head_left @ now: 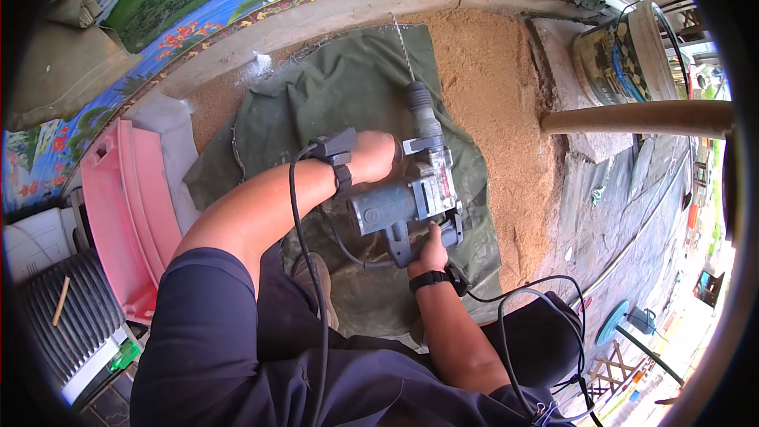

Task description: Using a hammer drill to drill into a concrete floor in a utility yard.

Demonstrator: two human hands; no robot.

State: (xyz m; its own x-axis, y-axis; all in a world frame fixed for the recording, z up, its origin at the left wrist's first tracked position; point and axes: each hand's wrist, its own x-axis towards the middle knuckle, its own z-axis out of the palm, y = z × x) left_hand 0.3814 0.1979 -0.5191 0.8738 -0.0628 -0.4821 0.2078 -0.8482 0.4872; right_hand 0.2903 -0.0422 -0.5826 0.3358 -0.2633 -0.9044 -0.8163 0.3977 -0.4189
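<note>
Sandy ground (510, 79) carries a creased dark-green canvas tarp (340, 87); a brownish shoe (331, 292) stands on the tarp, and white powder (257, 66) dusts the sand nearby.

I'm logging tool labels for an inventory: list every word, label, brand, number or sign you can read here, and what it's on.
No text can be read reliably.
Drill: a round mark on the motor housing and a narrow label on the side, both too small to read.
Bucket: a coloured pattern, with no lettering I can make out.
</note>
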